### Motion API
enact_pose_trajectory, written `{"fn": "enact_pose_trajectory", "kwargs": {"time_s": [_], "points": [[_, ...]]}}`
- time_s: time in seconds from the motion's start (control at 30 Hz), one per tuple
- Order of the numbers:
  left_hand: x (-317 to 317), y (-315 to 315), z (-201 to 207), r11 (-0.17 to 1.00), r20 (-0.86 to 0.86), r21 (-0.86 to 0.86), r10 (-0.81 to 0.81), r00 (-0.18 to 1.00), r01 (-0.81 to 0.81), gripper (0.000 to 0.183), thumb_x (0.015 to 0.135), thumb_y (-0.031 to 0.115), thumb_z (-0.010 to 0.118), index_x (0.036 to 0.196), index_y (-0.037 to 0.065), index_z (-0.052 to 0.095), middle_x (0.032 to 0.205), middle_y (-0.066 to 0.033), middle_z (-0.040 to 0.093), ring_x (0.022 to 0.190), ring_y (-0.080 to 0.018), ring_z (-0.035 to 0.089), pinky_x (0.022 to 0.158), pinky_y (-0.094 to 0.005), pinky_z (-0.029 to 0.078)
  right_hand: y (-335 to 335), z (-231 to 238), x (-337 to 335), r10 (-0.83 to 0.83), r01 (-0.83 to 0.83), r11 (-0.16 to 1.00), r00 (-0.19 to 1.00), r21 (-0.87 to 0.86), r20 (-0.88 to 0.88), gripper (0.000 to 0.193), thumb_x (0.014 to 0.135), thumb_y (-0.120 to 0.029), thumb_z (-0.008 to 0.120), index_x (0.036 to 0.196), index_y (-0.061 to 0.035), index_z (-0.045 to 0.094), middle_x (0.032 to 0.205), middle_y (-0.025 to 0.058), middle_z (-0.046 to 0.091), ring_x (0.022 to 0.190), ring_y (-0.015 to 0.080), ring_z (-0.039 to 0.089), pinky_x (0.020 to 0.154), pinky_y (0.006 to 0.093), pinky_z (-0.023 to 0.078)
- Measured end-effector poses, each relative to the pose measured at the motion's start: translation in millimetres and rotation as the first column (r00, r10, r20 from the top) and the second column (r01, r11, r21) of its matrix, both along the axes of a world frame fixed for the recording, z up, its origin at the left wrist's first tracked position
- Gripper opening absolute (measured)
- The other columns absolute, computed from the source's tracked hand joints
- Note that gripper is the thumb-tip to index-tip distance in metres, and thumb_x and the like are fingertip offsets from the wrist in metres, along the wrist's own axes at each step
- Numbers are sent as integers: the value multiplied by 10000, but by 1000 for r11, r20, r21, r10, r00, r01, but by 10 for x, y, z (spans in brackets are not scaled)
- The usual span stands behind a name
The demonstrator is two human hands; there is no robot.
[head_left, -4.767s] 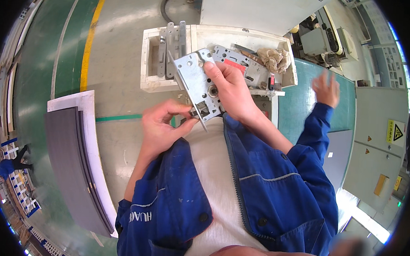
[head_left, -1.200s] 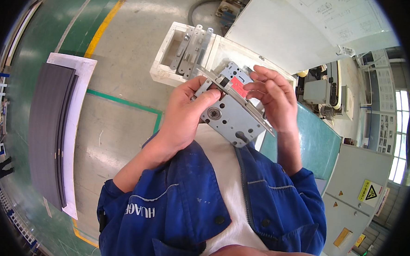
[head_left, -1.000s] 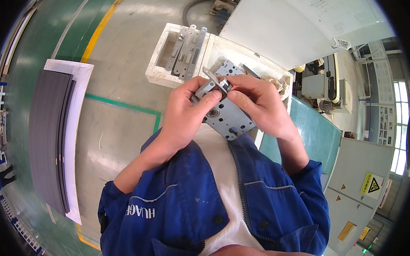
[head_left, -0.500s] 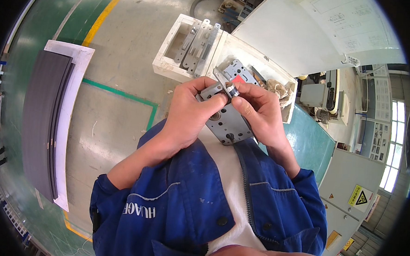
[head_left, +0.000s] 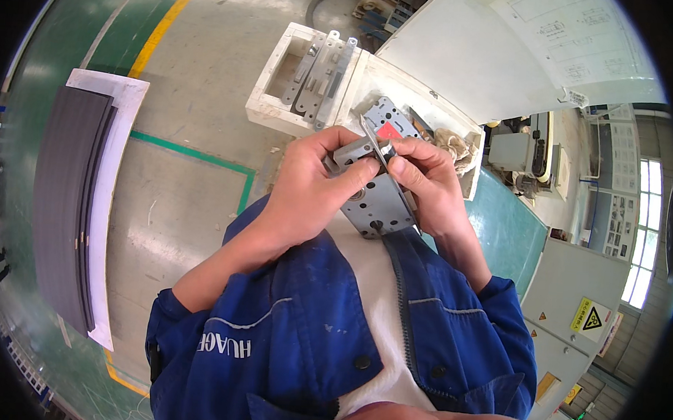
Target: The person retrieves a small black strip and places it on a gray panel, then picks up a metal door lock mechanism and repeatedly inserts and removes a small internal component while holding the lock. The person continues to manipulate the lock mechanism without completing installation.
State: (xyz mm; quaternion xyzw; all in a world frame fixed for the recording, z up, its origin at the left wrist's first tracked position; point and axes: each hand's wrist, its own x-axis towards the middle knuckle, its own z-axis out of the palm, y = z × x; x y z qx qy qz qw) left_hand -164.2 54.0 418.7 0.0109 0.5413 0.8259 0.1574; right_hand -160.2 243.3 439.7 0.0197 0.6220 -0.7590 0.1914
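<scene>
A grey metal mortise lock (head_left: 382,206) with several holes in its flat case is held in front of my chest. My left hand (head_left: 303,185) is closed around the case's left side, its thumb pressed on the broad face. A long narrow faceplate (head_left: 369,131) runs along the right edge of the lock. There my right hand (head_left: 435,186) is closed, thumb and forefinger pinching at a small bright part by the faceplate, probably the latch bolt. My fingers partly cover that part.
Beyond my hands stands a white box (head_left: 271,117) with several long metal lock strips (head_left: 313,79) across it. Beside it, a white tray (head_left: 454,106) holds another lock case (head_left: 393,116), a red piece and a crumpled cloth (head_left: 454,146). Dark panels (head_left: 67,203) lie at left; grey cabinets (head_left: 576,291) stand at right.
The lock has turned slightly, so more of the faceplate's length shows along its right edge. The shiny part between my right fingers shows less. Both hands keep their hold.
</scene>
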Motion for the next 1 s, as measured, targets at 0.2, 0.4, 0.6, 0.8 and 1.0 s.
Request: {"fn": "enact_pose_trajectory", "kwargs": {"time_s": [0.2, 0.4, 0.6, 0.8, 1.0], "points": [[-180, -139, 36, 989, -65, 28, -144, 988, 146, 170, 853, 105, 704, 967, -17, 673, 832, -11, 660, 738, -37, 579, 637, -208, 467, 119, 92, -163, 255, -220, 964, 923, 149, -288, 446, 937, -18, 640, 1373, -15, 546, 1120, 94, 674, 966, 125, 638, 841, 267, 519], [-229, -187, 10, 956, 6, 129, -267, 964, 264, 225, 854, 106, 744, 1014, -40, 681, 883, -38, 684, 758, -58, 618, 674, -223, 511, 194, 176, -304, 350, -169, 913, 792, 371, -501, 343, 811, -28, 773, 1141, 5, 689, 1091, 122, 697, 972, 204, 695, 834, 315, 560], [-58, -164, -16, 867, 215, 461, -317, 924, 190, 309, 839, 39, 749, 1124, -21, 646, 1010, -68, 696, 870, -103, 654, 776, -262, 531, 225, 269, -334, 521, 31, 775, 533, 631, -666, 286, 799, -104, 789, 1059, -34, 691, 1001, 83, 731, 863, 229, 721, 743, 294, 563], [24, -43, -84, 819, 239, 558, -316, 918, 137, 299, 857, 16, 717, 1138, 2, 615, 1036, -52, 680, 904, -111, 645, 790, -284, 530, 243, 333, -296, 574, 80, 718, 493, 691, -653, 295, 802, -138, 788, 1059, -53, 670, 967, 65, 737, 815, 225, 725, 701, 294, 565], [73, -25, -71, 803, 164, 571, -313, 935, 169, 318, 874, 40, 715, 1165, 1, 592, 1046, -51, 677, 923, -112, 638, 804, -291, 528, 274, 362, -267, 588, 108, 720, 429, 686, -686, 314, 784, -154, 798, 1047, -51, 660, 964, 65, 731, 812, 235, 721, 815, 322, 583]]}}
